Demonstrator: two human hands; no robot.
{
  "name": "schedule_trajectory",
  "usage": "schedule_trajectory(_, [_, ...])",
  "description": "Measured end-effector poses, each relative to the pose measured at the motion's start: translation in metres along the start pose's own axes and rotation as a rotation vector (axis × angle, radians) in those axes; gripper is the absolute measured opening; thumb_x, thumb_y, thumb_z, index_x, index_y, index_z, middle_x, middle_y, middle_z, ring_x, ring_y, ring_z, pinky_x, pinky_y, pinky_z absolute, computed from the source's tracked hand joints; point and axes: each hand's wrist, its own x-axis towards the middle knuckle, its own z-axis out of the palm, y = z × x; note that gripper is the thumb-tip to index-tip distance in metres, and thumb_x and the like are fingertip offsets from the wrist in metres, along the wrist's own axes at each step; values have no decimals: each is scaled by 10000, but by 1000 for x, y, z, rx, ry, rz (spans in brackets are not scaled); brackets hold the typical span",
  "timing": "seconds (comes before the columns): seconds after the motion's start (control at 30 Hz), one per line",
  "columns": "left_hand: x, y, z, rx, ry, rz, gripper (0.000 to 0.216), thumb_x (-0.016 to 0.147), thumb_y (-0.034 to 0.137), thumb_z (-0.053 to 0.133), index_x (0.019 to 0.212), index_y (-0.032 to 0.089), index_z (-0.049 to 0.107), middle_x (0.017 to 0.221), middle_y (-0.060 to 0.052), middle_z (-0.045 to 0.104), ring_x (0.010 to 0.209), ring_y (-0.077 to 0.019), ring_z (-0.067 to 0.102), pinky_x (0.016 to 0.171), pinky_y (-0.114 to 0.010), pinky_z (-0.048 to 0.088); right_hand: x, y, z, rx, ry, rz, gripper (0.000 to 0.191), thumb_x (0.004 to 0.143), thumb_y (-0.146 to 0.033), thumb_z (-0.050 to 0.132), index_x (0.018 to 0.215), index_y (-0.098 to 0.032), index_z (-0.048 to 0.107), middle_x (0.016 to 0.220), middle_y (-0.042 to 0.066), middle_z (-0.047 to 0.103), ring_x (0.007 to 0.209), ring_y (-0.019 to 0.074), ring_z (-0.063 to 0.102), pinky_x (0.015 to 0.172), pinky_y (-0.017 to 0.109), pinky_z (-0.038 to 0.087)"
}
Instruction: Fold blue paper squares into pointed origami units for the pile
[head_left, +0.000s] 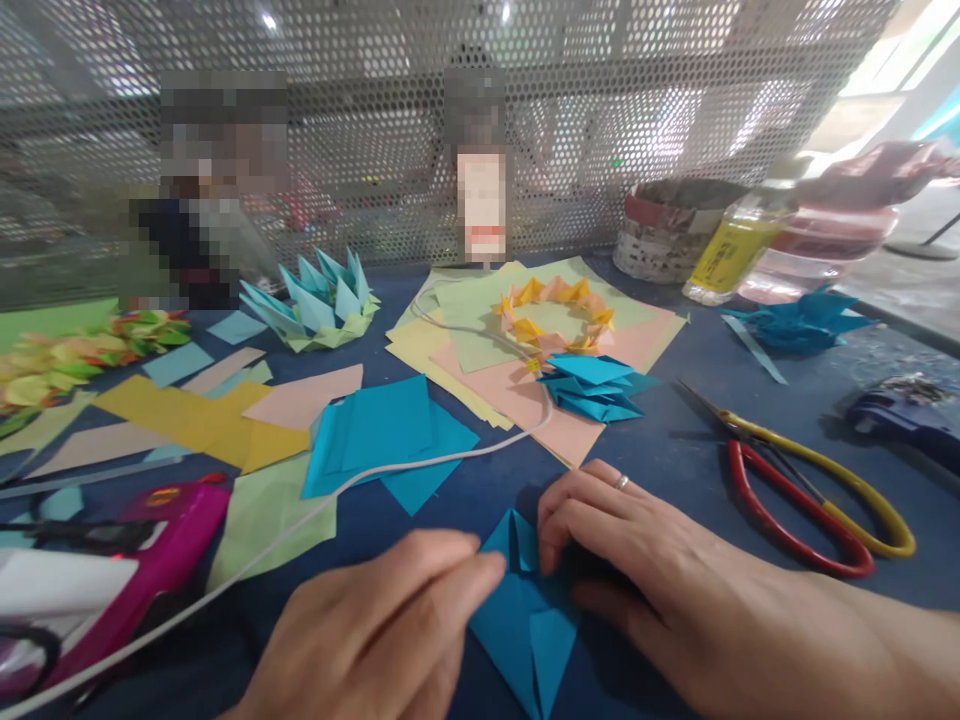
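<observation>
A blue folded paper piece (525, 610) lies on the dark blue table between my hands, its pointed ends toward and away from me. Fingers together, my left hand (382, 625) grips its upper left edge. My right hand (622, 545), with a ring on one finger, curls over the upper right edge; its thumb is partly in shadow. Beyond them sit a stack of blue folded pieces (596, 388) and flat blue paper squares (382, 430). Farther back are a ring of orange and peach folded paper (555, 315) and a light blue and green folded paper ring (319, 305).
Scissors (802, 490) with red and yellow handles lie at right, near a dark blue tool (911, 415). A white cable (420, 462) crosses the table past a magenta device (150, 560). Behind stand a yellow-labelled bottle (731, 250), a woven basket (660, 235) and a perforated metal panel (360, 130).
</observation>
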Motion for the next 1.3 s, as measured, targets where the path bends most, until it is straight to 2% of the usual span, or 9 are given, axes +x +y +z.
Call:
schedule_trajectory(0.1, [7, -8, 4, -140, -76, -72, 410, 890, -5, 434, 1164, 209, 651, 1209, -35, 638, 1151, -113, 621, 980, -163, 485, -1, 0, 1, 0, 21, -5, 400, 770, 72, 530, 1011, -244, 569, 1093, -3, 595, 1096, 153, 542, 1013, 288, 437])
schedule_trajectory(0.23, [12, -12, 8, -231, -159, -124, 425, 893, 22, 379, 1176, 235, 614, 1257, -27, 615, 1175, -125, 614, 989, -186, 501, -3, 1, 4, -18, 87, -9, 388, 788, 31, 544, 1065, -241, 548, 1126, 19, 596, 1094, 172, 557, 1004, 317, 443])
schedule_trajectory(0.57, [22, -15, 6, -282, -210, 33, 430, 903, 2, 375, 1138, 230, 652, 1183, -14, 668, 1097, -108, 639, 941, -186, 522, -6, 4, 7, -33, 68, -35, 406, 834, 11, 518, 1164, -226, 510, 1207, 24, 545, 1167, 143, 503, 1052, 279, 382])
schedule_trajectory(0.73, [20, -16, 10, -277, -121, 153, 373, 935, 32, 384, 1029, 206, 700, 1090, -19, 714, 1103, -133, 641, 966, -230, 508, -6, 1, 5, -33, 83, -37, 387, 826, 24, 529, 1127, -219, 527, 1163, 17, 565, 1126, 127, 532, 1019, 243, 402])
schedule_trajectory(0.87, [15, -12, 11, -25, 8, 243, 327, 980, 71, 413, 973, 178, 722, 953, 1, 756, 978, -125, 691, 1007, -258, 467, -4, -4, 3, -44, 175, -49, 257, 890, -54, 579, 1071, -235, 552, 1102, 0, 592, 1044, 120, 567, 947, 218, 439])
schedule_trajectory(1.0, [9, -5, 18, 193, 199, 304, 194, 944, 93, 546, 900, 171, 717, 850, 13, 755, 830, -131, 717, 928, -275, 527, -5, -8, 5, -114, 228, -224, 134, 898, -289, 692, 981, -230, 604, 1003, 10, 644, 962, 156, 596, 893, 251, 462])
schedule_trajectory(1.1, [8, 1, 27, 188, 303, 284, 231, 941, 88, 544, 788, 175, 693, 748, 27, 728, 707, -121, 698, 793, -263, 552, -3, -4, 13, -286, 200, -279, 62, 967, -256, 581, 975, -216, 627, 1010, 38, 671, 880, 182, 589, 820, 301, 468])
schedule_trajectory(1.2, [11, 7, 29, 141, 327, 256, 337, 967, 65, 470, 714, 175, 664, 639, 40, 688, 567, -108, 651, 586, -255, 500, 1, 6, 22, -386, 267, -435, 296, 1013, -152, 373, 858, -213, 618, 843, 28, 662, 705, 182, 545, 662, 311, 434])
schedule_trajectory(1.3, [12, 11, 22, 96, 229, 181, 327, 979, 61, 445, 778, 167, 679, 680, 33, 715, 583, -114, 672, 557, -274, 477, 3, 13, 23, -432, 262, -476, 363, 1005, -109, 328, 801, -214, 610, 757, 21, 638, 658, 189, 525, 625, 319, 413])
